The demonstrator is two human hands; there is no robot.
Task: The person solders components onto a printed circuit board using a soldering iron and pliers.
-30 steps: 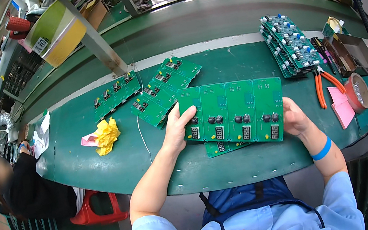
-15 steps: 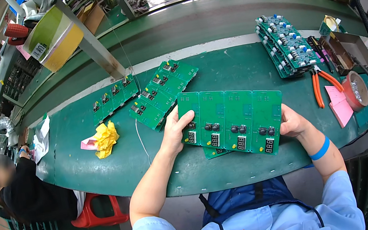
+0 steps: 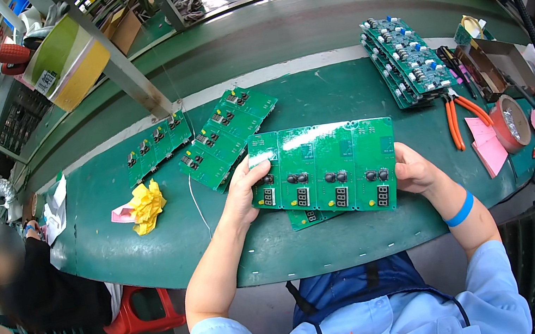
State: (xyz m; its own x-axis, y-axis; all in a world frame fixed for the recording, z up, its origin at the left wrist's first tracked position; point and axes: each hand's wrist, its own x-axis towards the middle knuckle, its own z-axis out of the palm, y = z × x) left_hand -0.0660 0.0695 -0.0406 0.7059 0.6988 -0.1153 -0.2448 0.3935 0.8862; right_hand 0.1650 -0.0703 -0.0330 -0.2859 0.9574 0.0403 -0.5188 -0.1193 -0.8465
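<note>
Between my two hands is a green circuit board panel (image 3: 331, 152) with black buttons and small digit displays along its near side. My left hand (image 3: 243, 191) grips its left edge, thumb on top. At the right edge my right hand (image 3: 416, 171) holds it with bent fingers. Another green board (image 3: 304, 219) lies on the table beneath, mostly hidden by the panel. Left of centre, a larger board panel (image 3: 232, 127) lies beside a narrower one (image 3: 158, 147), both with their buttons facing up.
At the right stands a stack of populated boards (image 3: 410, 63), near orange-handled pliers (image 3: 454, 123), pink paper (image 3: 488, 146), a tape roll (image 3: 510, 124) and a cardboard box (image 3: 503, 64). Crumpled yellow paper (image 3: 147, 206) lies left. A person in black (image 3: 52, 283) sits far left, near a red stool (image 3: 142, 309).
The held panel has tilted a little, and light now glints off its far side. Both hands keep their grip. The whole view has shifted slightly.
</note>
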